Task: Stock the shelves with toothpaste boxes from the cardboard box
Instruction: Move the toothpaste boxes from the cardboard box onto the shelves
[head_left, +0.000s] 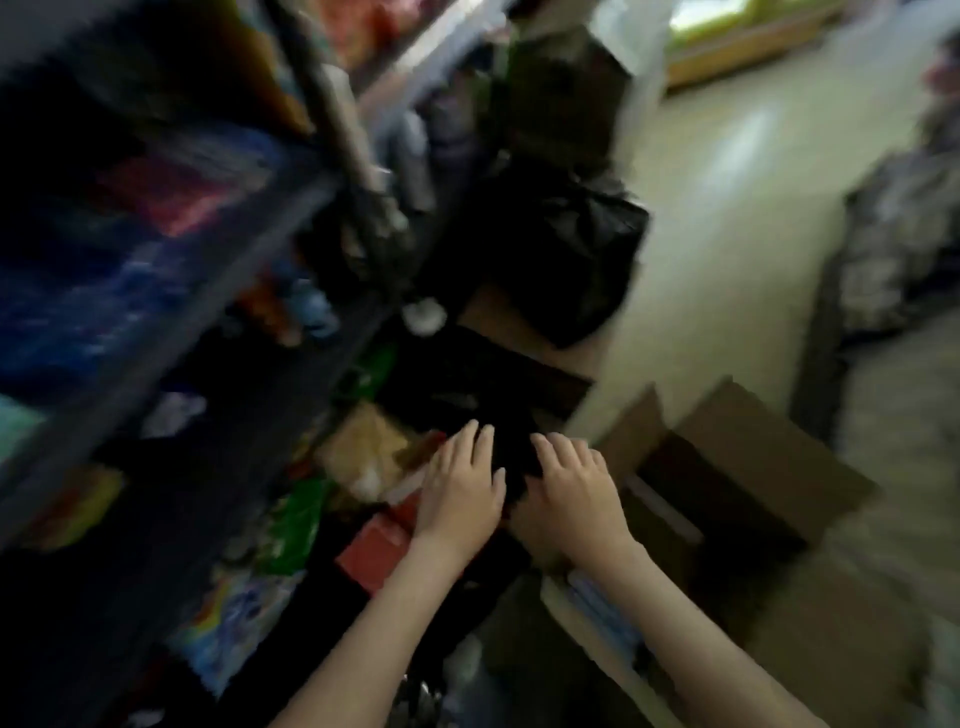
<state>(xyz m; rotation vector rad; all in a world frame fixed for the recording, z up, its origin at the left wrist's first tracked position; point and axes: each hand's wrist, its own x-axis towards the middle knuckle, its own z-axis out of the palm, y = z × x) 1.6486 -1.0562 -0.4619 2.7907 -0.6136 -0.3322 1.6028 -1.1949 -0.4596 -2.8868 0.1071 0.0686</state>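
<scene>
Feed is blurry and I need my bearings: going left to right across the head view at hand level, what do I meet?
From the left: dark shelving → red box → left hand → right hand → open cardboard box.

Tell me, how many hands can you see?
2. The left hand is next to a red box. The right hand is beside it, close to the open cardboard box. Both reach over something dark. No other hands show.

views 1 | head-worn, wide-angle | faces forward-down, tilted | close above left hand (460, 488) and right hand (576, 493)
</scene>
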